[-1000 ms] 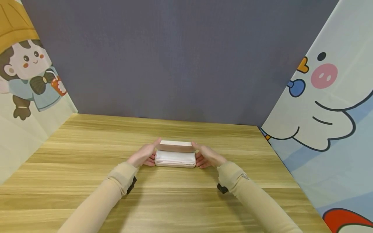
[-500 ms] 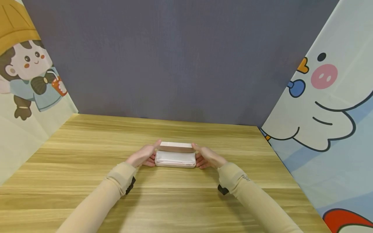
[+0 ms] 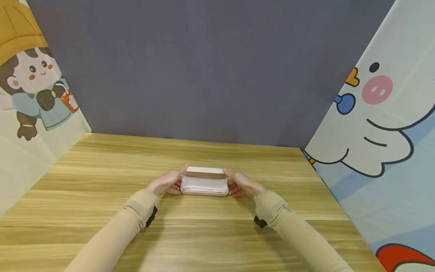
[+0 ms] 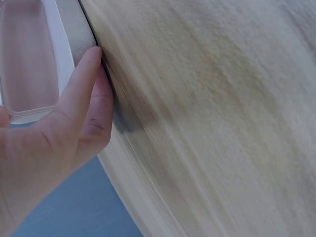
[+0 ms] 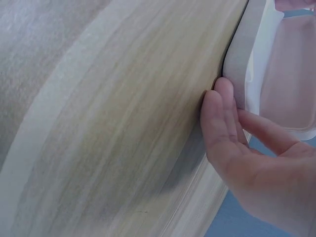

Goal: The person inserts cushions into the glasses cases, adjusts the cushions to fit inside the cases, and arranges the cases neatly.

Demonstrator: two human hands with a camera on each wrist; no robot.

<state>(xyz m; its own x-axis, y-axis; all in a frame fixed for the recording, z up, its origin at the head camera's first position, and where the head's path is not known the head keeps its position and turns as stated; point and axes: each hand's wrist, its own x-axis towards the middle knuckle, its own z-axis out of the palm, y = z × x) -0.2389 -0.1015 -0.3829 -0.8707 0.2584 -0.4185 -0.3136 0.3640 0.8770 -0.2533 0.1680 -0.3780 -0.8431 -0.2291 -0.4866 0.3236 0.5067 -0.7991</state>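
Note:
An open, pale pink glasses case [image 3: 204, 193] lies on the wooden table in the head view. A folded white cloth [image 3: 205, 184] fills its base, and the lid [image 3: 205, 175] stands tilted up at the far side. My left hand [image 3: 165, 183] holds the case's left end, thumb at the lid and fingers against the base. At the opposite end my right hand [image 3: 245, 183] holds it the same way. Both wrist views show the lid's pink lining [image 4: 29, 59] and fingertips touching the base's outer wall [image 5: 242, 54]. Whether anything lies under the cloth is hidden.
The wood-grain table [image 3: 210, 241] reaches back to a dark grey panel [image 3: 197, 71]. Cartoon-printed sheets, one on the left [image 3: 23, 158] and one on the right [image 3: 360, 196], border its sides.
The lid has dipped slightly toward the base, so less of its inner face shows in the head view. Both hands stay at the ends of the case, almost still.

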